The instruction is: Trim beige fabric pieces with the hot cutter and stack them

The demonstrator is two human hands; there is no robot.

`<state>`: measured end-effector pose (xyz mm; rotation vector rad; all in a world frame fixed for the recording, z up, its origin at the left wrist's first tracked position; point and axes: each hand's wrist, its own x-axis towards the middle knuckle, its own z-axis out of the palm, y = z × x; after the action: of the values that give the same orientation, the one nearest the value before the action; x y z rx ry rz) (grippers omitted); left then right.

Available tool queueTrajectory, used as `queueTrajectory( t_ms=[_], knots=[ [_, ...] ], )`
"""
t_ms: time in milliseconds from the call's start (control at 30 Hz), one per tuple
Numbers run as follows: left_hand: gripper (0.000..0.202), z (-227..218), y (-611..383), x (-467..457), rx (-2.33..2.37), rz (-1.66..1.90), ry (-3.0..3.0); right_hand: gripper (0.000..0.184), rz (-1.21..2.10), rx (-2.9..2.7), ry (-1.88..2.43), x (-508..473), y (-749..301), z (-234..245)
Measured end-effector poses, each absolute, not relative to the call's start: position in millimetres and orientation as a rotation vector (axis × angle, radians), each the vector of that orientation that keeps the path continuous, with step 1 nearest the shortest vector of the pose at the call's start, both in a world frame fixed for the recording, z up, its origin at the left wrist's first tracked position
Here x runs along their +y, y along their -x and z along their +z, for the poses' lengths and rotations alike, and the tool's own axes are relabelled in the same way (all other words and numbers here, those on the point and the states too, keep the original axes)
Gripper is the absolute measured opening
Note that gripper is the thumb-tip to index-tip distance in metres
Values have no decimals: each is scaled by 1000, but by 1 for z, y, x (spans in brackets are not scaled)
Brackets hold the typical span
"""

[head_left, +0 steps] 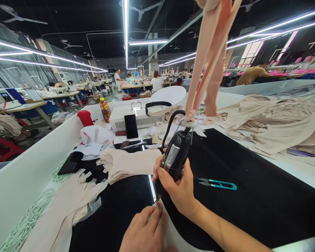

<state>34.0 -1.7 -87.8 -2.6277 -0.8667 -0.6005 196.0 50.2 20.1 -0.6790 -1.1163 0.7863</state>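
My right hand is wrapped round a black corded power tool with a silver lever on its body. The tool stands nearly upright, its tip down by my left fingers; its exact kind I cannot make out. Beige fabric strips hang from above and are tied at the tool's top. Low in the middle, my left hand is closed, fingers pinching the edge of a beige fabric piece close to the tool's lower end. To the right of my right hand lie teal thread snips.
A stack of beige fabric pieces lies behind the hands. More beige pieces and pale green cord are at left. Beige fabric is heaped at right. A phone leans against a white box. Co-workers sit and stand farther off.
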Motion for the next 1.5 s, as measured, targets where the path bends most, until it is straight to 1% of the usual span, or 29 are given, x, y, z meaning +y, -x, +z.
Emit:
queueTrajectory(
  t_ms=[167, 367, 500, 567, 667, 733, 833, 967, 1100, 1300, 1500],
  knots=[
    [60, -74, -37, -3, -875, -705, 2595, 30, 784, -1135, 716, 49, -204, 32],
    [50, -46, -20, 2, -927, -593, 2627, 33, 697, -1192, 856, 36, -230, 46],
    [53, -38, -3, 9, -924, -538, 2540, 29, 743, -1164, 766, 18, -248, 41],
    [51, -33, 1, 9, -874, -537, 2494, 31, 797, -1153, 704, 9, -253, 36],
    [44, -24, -6, 3, -786, -596, 2487, 36, 831, -1139, 667, -2, -256, 30],
    [38, -22, -18, -4, -716, -701, 2542, 38, 836, -1128, 661, -7, -255, 30],
    [34, -23, -39, -11, -634, -872, 2644, 39, 861, -1124, 660, -13, -254, 33],
    [38, -30, -63, -13, -628, -961, 2705, 39, 901, -1138, 651, -18, -254, 35],
    [37, -36, -74, -9, -636, -914, 2758, 37, 912, -1131, 649, -18, -255, 33],
    [24, -48, -75, -4, -615, -861, 2812, 36, 919, -1132, 644, -16, -257, 33],
    [23, -51, -70, -3, -608, -887, 2789, 36, 918, -1142, 667, -16, -257, 29]
  ],
)
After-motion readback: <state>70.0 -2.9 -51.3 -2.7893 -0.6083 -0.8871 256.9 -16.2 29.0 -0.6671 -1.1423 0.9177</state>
